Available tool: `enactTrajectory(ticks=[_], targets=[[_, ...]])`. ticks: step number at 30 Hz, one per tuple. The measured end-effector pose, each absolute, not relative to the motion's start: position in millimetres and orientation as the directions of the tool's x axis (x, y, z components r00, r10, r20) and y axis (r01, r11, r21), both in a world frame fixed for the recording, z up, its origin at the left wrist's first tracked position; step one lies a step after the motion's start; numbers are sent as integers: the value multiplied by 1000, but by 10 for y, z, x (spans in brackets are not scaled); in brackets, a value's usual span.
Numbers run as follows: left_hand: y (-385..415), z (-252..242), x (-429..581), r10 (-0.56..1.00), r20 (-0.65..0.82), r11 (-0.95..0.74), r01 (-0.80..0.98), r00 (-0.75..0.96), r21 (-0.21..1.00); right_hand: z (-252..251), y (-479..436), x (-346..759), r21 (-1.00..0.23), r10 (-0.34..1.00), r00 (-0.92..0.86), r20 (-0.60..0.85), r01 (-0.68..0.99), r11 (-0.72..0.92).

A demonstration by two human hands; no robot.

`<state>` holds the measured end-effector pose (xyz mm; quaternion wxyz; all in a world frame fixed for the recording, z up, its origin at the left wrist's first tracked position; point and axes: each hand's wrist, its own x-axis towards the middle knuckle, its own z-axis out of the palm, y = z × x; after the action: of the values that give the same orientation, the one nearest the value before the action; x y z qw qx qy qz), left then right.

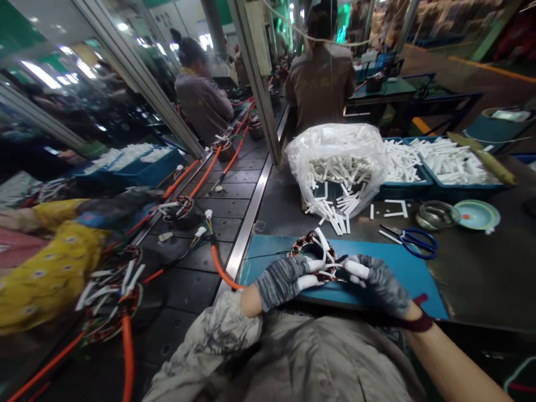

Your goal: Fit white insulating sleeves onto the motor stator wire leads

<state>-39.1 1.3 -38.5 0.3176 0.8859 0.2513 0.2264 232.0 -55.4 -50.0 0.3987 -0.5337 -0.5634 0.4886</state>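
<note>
Item: stator (pixel 315 245), wound with copper coils, white sleeves standing out of its top. Location: lying on a blue mat (pixel 402 273) at the near edge of the counter (pixel 481 268), directly in front of the person.

Left hand (pixel 285 279): grey knit glove with white-wrapped tips; fingers curled closed on the near left rim of the stator.

Right hand (pixel 379 282): same kind of glove, dark band at the wrist; fingers pinched narrow on the near right rim. What lies between the tips is too small to tell.

Surroundings on the counter:
- Clear plastic bag (pixel 339 162) of white sleeves, behind the mat; loose sleeves (pixel 335 220) spill from its mouth, the nearest just beside the stator.
- Scissors (pixel 412 239), blue handles, lying flat just beyond the mat's far right edge.
- Metal ring (pixel 435 215) and teal dish (pixel 477 215), side by side, right of the scissors.
- Blue bins (pixel 460 190) of white sleeves, at the back right.

To the left: conveyor (pixel 218 206) carrying further stators with orange cables (pixel 220 268). A co-worker (pixel 322 84) stands farther down the line, back turned.
</note>
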Motion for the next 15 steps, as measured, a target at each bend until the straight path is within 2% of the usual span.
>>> enactTrajectory(ticks=[2,4,6,7,8,10,11,12,15], targets=[[19,-399,-367,598,235,-654,298,766,695,-585,-542,2307,-984,972,-149,-179,28,-177],[-1,-436,-383,593,293,-666,252,750,702,-663,-568,2300,-979,970,-141,-200,-7,-203],[-26,-476,-421,567,374,-692,178,734,699,-725,-613,2323,-988,989,-76,-128,98,-120],[-35,-491,-441,554,411,-703,142,724,697,-751,-633,2346,-979,999,-33,-34,201,-27],[-41,-498,-460,542,435,-708,113,719,697,-773,-645,2373,-942,996,-1,90,323,86],[-40,-490,-488,541,436,-692,86,719,717,-802,-644,2421,-792,945,-3,328,545,277],[-34,-475,-498,554,415,-669,89,722,738,-803,-632,2436,-725,920,-41,390,602,334],[-23,-456,-507,565,379,-639,99,732,763,-793,-613,2443,-702,915,-93,392,612,363],[22,-394,-529,587,232,-530,151,775,835,-694,-537,2428,-796,937,-273,219,505,334]])
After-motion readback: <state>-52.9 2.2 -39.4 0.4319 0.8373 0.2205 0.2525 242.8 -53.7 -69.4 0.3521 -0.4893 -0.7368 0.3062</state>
